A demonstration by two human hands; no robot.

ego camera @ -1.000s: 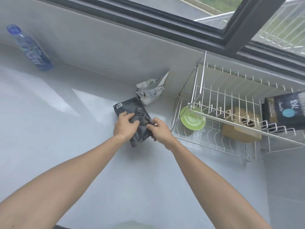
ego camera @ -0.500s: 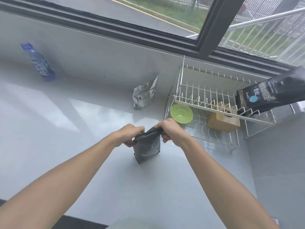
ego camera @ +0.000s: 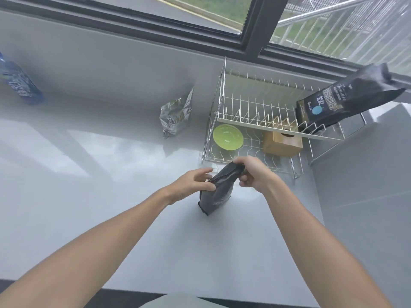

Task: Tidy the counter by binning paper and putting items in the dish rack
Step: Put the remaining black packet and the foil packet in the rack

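Observation:
A small black pouch (ego camera: 217, 194) stands upright on the grey counter (ego camera: 111, 196), just in front of the white wire dish rack (ego camera: 255, 121). My right hand (ego camera: 251, 173) pinches the pouch's top edge. My left hand (ego camera: 192, 183) is at the pouch's left side, thumb against it and fingers loosely spread. In the rack's lower tier sit a green bowl (ego camera: 228, 137) and a wooden box (ego camera: 282, 142). A large black bag (ego camera: 347, 101) leans on the upper tier.
A crumpled silver foil bag (ego camera: 175, 114) stands against the back wall left of the rack. A blue water bottle (ego camera: 19, 84) lies at the far left. The window frame (ego camera: 253, 25) runs above the wall.
The black pouch went from lying flat near the foil bag to standing upright closer to me. My left fingers have loosened from its top, while my right hand keeps its pinch.

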